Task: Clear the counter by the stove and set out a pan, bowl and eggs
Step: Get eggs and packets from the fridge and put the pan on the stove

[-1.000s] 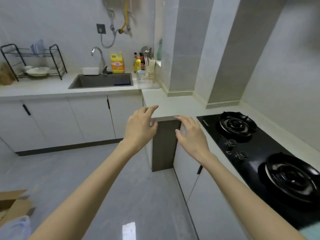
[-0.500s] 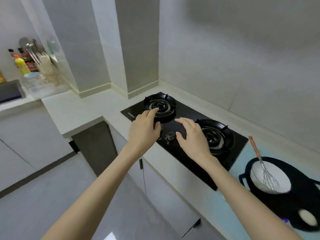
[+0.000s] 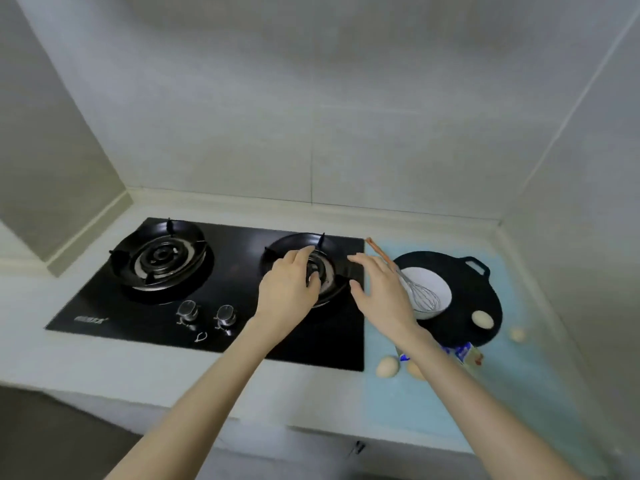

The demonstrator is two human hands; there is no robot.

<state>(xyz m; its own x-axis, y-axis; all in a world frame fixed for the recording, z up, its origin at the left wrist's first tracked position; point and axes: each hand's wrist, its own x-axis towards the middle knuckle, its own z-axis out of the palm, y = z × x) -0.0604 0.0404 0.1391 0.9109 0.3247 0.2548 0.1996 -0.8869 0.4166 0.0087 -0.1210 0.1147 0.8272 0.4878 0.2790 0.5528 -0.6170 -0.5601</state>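
Note:
A black flat pan (image 3: 464, 303) with a loop handle lies on a light blue mat (image 3: 519, 393) right of the stove. Inside it stand a white bowl (image 3: 434, 289) holding a wire whisk (image 3: 417, 294) and one egg (image 3: 482, 319). More eggs lie on the mat: one at the front (image 3: 387, 366), one half hidden under my right forearm (image 3: 414, 370), one at the right (image 3: 517, 334). My left hand (image 3: 289, 289) hovers open over the right burner. My right hand (image 3: 381, 292) hovers open at the stove's right edge, beside the bowl. Neither holds anything.
The black two-burner gas stove (image 3: 214, 327) has a left burner (image 3: 161, 259) and two knobs (image 3: 206, 313) at its front. A small blue-and-white packet (image 3: 464, 353) lies on the mat under the pan's front. Tiled walls close the back and right; the counter's front edge runs below.
The view has swung right from the sink and floor to the stove and the mat. Both hands stayed raised and open, now over the right burner and beside the pan.

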